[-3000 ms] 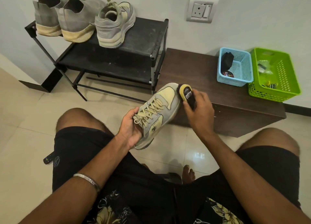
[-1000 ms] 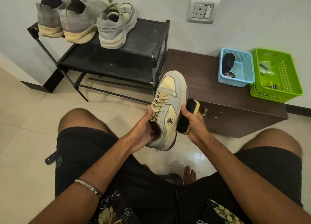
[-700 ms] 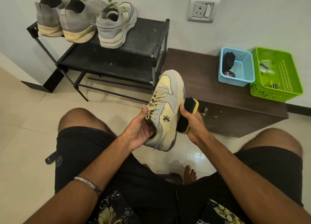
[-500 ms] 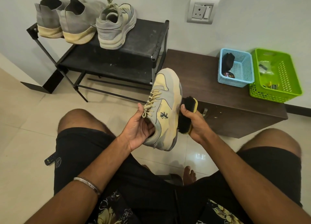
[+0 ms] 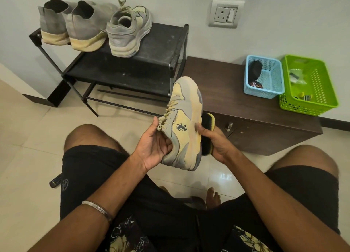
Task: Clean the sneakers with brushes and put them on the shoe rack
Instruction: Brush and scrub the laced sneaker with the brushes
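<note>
Two hands work one sneaker (image 5: 186,119) — left hand (image 5: 154,144) grips its heel, right hand (image 5: 216,141) holds a brush (image 5: 207,130) against its sole.

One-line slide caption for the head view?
Left hand holds yellow-grey sneaker, right hand holds brush against its sole side; three shoes on rack.

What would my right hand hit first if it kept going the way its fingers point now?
Probably the sneaker: the right hand, gripping the brush, points up and left with the bristles at the sneaker's sole side. Whether they already touch is unclear from this view.
</note>
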